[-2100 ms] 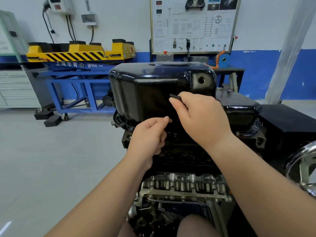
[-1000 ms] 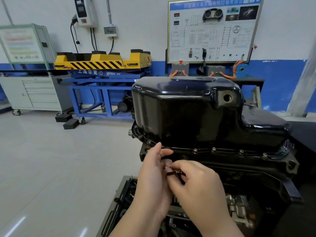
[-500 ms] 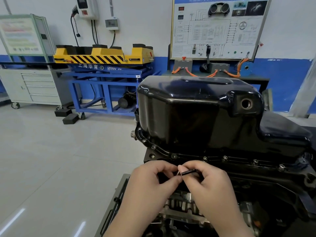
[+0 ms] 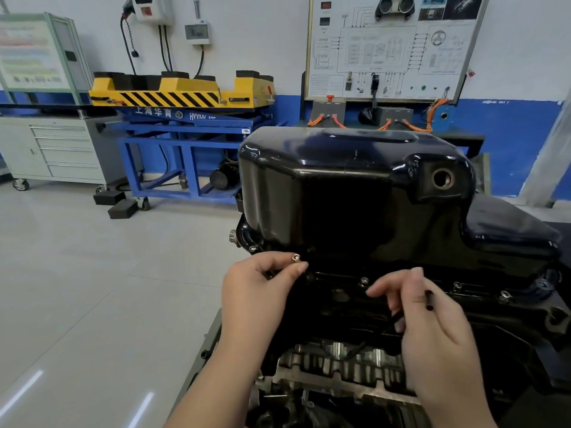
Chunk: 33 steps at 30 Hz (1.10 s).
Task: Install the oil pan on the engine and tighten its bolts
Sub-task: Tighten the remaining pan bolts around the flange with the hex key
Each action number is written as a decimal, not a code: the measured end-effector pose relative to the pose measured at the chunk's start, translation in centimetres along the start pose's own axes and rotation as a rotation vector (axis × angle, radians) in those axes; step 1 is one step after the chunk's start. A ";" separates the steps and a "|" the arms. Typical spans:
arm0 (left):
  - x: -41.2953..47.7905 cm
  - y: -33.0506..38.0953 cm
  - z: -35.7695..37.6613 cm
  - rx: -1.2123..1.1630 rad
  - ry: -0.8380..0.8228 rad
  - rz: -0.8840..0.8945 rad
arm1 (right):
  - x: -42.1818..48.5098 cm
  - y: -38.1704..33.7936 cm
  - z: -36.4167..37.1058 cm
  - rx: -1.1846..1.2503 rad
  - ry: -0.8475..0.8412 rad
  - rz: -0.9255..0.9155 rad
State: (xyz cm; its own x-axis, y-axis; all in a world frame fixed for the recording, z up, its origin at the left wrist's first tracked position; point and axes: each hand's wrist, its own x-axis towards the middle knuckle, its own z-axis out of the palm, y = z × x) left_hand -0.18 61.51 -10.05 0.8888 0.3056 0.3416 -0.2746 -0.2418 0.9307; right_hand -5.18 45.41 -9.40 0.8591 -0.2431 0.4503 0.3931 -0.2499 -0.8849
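Glossy black oil pan (image 4: 355,193) seated on the upturned dark engine (image 4: 340,362). Small silver bolt (image 4: 295,257), pinched by the left hand (image 4: 256,291) at the near flange (image 4: 480,288), is best started squarely; thin black hex key (image 4: 429,301) gripped in the right hand (image 4: 432,329).

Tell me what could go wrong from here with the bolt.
The left hand only pinches the bolt by its fingertips above the open engine; if it slips, it may fall inside.
The flange of the pan is dark there, so the bolt may start crooked and cross-thread.
The right hand holds the thin tool between its fingers; it could drop too.
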 end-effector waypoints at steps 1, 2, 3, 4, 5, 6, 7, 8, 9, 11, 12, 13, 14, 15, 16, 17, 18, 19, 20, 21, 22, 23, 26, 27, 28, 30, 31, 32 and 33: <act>0.0 -0.1 0.2 -0.013 0.017 -0.007 | -0.1 0.1 -0.3 0.026 0.000 0.024; -0.1 -0.2 0.5 -0.023 0.034 -0.016 | -0.3 0.1 -0.6 0.068 -0.008 0.053; -0.2 -0.3 0.7 -0.030 0.051 -0.026 | -0.4 0.2 -0.8 0.111 -0.016 0.073; -0.3 -0.3 0.8 -0.029 0.065 -0.031 | -0.5 0.3 -1.0 0.141 -0.020 0.083; -0.4 -0.3 1.0 -0.017 0.075 -0.025 | -0.5 0.3 -1.2 0.158 -0.025 0.086; -0.4 -0.4 1.0 0.000 0.082 -0.008 | -0.6 0.3 -1.3 0.172 -0.030 0.084; -0.4 -0.4 1.1 0.013 0.089 0.010 | -0.6 0.3 -1.5 0.185 -0.035 0.083; -0.4 -0.5 1.1 0.021 0.096 0.019 | -0.6 0.4 -1.6 0.199 -0.037 0.081; -0.5 -0.5 1.1 0.030 0.103 0.017 | -0.7 0.4 -1.7 0.215 -0.037 0.082; -0.5 -0.5 1.3 0.046 0.112 -0.003 | -0.7 0.5 -1.8 0.257 -0.034 0.088; -0.6 -0.5 1.3 0.054 0.112 -0.016 | -0.7 0.5 -1.9 0.271 -0.030 0.088; -0.6 -0.5 1.3 0.064 0.108 -0.028 | -0.8 0.5 -1.9 0.279 -0.027 0.086; -0.5 -0.4 1.2 0.078 0.102 -0.035 | -0.8 0.6 -2.0 0.287 -0.025 0.084; -0.5 -0.4 1.2 0.092 0.096 -0.037 | -0.8 0.6 -2.0 0.293 -0.023 0.082; -0.5 -0.3 1.1 0.102 0.092 -0.036 | -0.8 0.7 -2.1 0.296 -0.022 0.081; -0.5 -0.3 1.1 0.110 0.086 -0.032 | -0.9 0.7 -2.2 0.295 -0.020 0.079; -0.5 -0.3 1.1 0.122 0.079 -0.025 | -0.9 0.6 -2.3 0.293 -0.020 0.075; -0.5 -0.3 1.1 0.142 0.073 -0.013 | -0.8 0.5 -2.4 0.295 -0.023 0.065; -0.6 -0.2 1.2 0.165 0.068 0.001 | -0.8 0.3 -2.4 0.303 -0.028 0.049; -0.6 -0.2 1.2 0.185 0.065 0.015 | -0.8 0.2 -2.5 0.315 -0.036 0.032; -0.6 -0.1 1.1 0.195 0.063 0.026 | -0.7 0.1 -2.5 0.328 -0.045 0.017; -0.5 -0.1 1.1 0.196 0.061 0.030 | -0.6 0.0 -2.6 0.338 -0.055 0.008; -0.5 -0.1 1.2 0.194 0.052 0.028 | -0.5 0.0 -2.6 0.320 -0.076 0.007; -0.6 -0.1 1.2 0.195 0.049 0.031 | -0.6 0.0 -2.6 0.304 -0.079 0.011; -0.6 -0.2 1.3 0.198 0.048 0.034 | -0.6 0.2 -2.7 0.294 -0.076 0.016; -0.5 -0.2 1.3 0.211 0.049 0.042 | -0.7 0.5 -2.7 0.292 -0.066 0.030; -0.5 -0.2 1.2 0.222 0.048 0.050 | -0.7 0.7 -2.7 0.294 -0.064 0.034; -0.4 -0.3 1.2 0.239 0.045 0.065 | -0.8 0.8 -2.7 0.296 -0.063 0.035; -0.4 -0.3 1.1 0.261 0.040 0.087 | -0.9 0.9 -2.7 0.299 -0.065 0.032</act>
State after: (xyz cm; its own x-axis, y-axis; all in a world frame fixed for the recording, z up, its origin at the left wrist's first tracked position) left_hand -0.02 60.42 -10.64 0.8494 0.3085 0.4282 -0.2402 -0.4964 0.8342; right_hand -6.45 42.91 -10.24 0.8878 -0.1840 0.4219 0.4366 0.0464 -0.8985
